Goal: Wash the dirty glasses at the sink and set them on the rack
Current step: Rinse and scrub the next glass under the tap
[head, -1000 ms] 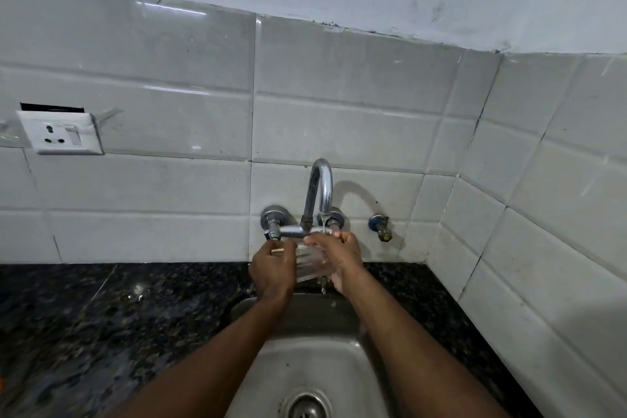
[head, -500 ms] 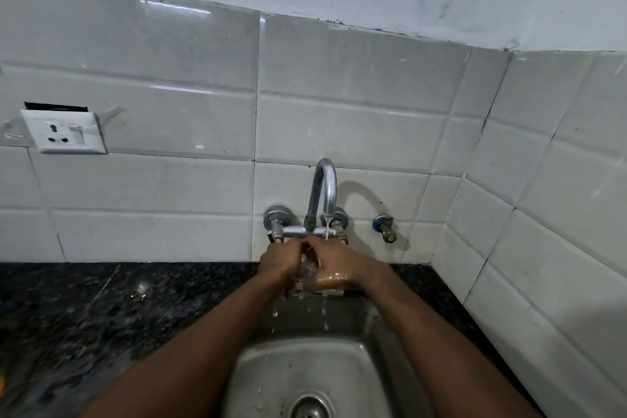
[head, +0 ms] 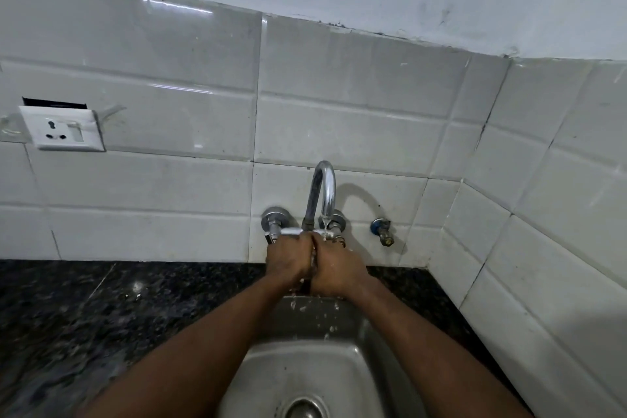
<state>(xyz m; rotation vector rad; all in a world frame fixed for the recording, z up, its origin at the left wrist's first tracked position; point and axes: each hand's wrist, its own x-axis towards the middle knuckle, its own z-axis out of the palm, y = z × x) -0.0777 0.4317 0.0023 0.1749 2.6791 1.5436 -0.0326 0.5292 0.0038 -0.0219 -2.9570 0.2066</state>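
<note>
Both hands are meeting just below centre of the frame, directly under the spout of the tap (head: pixel 324 187), and the glass (head: pixel 312 260) is sitting pressed between them, so that only a thin pale sliver of it is showing in the gap where the knuckles come together. The left hand (head: pixel 288 256) is curling closed around the glass from the left of the frame and the right hand (head: pixel 336 268) is closing over it from the right; neither is spread wide, and both are touching it, so neither hand is nearer than the other. How the glass's long axis is lying is hidden now, though the sliver is running roughly up and down the frame; its mouth cannot be made out. A thin stream of water is falling from the spout onto the top of the right hand, and drops are scattering down the back wall of the sink (head: pixel 339 366), whose drain is showing at the bottom edge. The rack is nowhere in the frame, so whichever way the glass has to travel next, it lies outside this view; the dark tabletop (head: pixel 101 316) at lower left is carrying nothing that can be made out. Compared with a second ago, the glass was then plainly visible, lying crosswise between the hands with its ribbed side exposed, and the hands were apart; since then they have been drawing together and rising toward the spout, covering it almost completely. The rinse looks to be still under way.
</note>
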